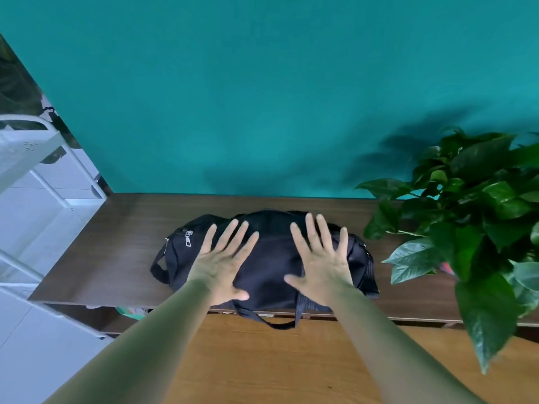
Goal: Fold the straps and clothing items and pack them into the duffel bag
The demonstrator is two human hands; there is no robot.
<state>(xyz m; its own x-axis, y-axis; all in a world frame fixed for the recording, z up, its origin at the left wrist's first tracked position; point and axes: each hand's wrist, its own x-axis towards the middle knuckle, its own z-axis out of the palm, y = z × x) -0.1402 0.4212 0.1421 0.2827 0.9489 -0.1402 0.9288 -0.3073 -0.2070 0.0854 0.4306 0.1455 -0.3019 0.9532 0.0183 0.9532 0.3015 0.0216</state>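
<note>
My left hand [221,263] and right hand [320,263] hover, fingers [230,231] spread and empty, over the duffel bag [271,258] on the desk [116,243]; packing seems barely begun, so next I'd reach for its zipper [189,239].

A black duffel bag [271,258] lies lengthwise, left to right, on a dark wooden tabletop [116,243]; its carry strap [301,309] droops over the near edge.

no readable text or brand on the duffel bag [271,258]
</note>
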